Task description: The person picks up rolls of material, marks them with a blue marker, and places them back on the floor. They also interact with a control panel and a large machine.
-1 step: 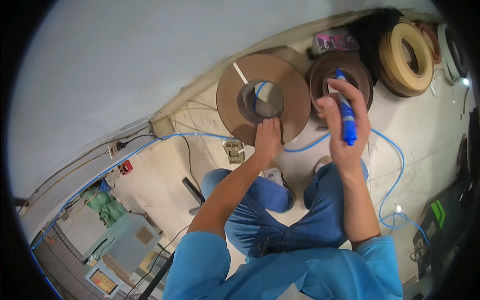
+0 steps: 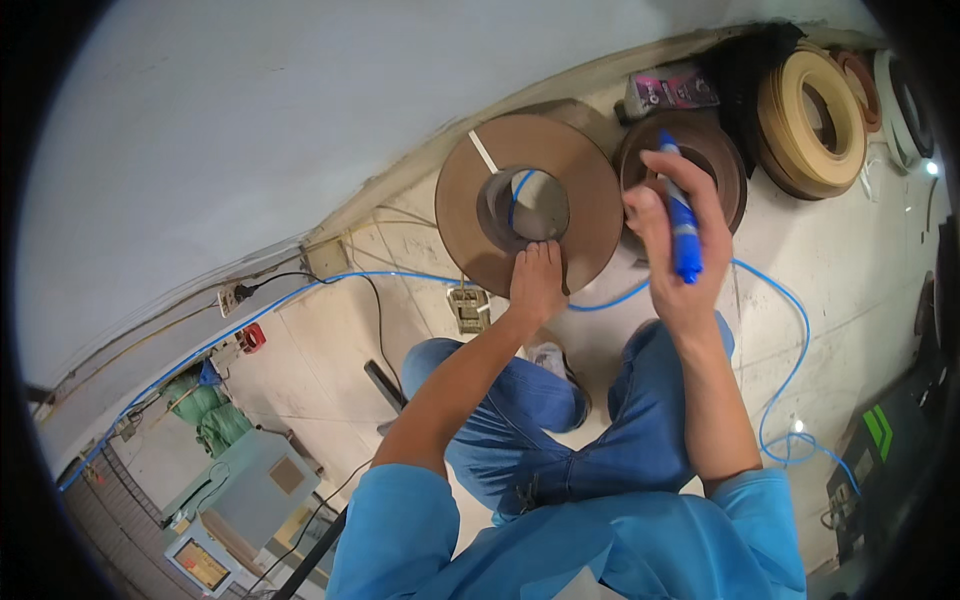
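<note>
Running near the wall-side edge of the floor (image 2: 330, 345), a blue hose (image 2: 370, 273) passes behind the large brown roll (image 2: 595, 190), showing again through its hole. That roll sits near the same edge, close to the wall (image 2: 300, 120); whether it lies flat or tips, I cannot tell. A white strip (image 2: 483, 150) crosses its upper-left face, perhaps taped there so the windings stay tight. The left hand (image 2: 540, 280) lays its fingers over the near part of the ring, tips at the hole, probably to steady it; the thumb is hidden, so how closed that grip is cannot be told. Farther right, the right hand (image 2: 712, 245) closes thumb and fingers around a blue marker (image 2: 682, 215), raised and slanted, seemingly for easy handling. Behind it is a smaller dark brown roll (image 2: 728, 170), just beside the large one. Toward the floor's far right corner, tan rolls (image 2: 848, 140) sit bunched together, likely to save room.
</note>
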Action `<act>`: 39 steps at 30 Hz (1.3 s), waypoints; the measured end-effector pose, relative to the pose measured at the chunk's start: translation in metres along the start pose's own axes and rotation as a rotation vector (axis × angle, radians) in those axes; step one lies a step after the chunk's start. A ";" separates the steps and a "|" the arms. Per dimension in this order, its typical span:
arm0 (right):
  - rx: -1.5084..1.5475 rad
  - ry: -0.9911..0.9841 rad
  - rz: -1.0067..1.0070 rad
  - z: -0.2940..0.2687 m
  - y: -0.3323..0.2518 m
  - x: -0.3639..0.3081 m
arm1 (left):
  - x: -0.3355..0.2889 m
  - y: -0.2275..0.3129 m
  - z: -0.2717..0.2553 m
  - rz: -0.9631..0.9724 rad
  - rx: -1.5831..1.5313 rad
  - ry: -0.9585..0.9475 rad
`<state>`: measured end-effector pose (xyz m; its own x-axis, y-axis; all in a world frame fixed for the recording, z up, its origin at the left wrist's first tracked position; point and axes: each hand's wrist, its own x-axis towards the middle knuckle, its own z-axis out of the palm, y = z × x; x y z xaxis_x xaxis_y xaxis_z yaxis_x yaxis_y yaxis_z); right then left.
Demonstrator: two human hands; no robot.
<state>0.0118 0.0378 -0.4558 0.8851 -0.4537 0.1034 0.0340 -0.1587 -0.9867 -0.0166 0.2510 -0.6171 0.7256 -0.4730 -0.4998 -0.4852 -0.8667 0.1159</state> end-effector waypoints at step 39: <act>-1.191 -0.750 0.139 0.150 0.253 -0.161 | -0.077 -0.209 -0.137 -0.088 -1.363 0.072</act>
<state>-0.0524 0.2028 -0.7411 0.8945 -0.0198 -0.4466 -0.1456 -0.9574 -0.2493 0.0962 0.4470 -0.4856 0.7725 -0.3800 -0.5088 0.3938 -0.3418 0.8533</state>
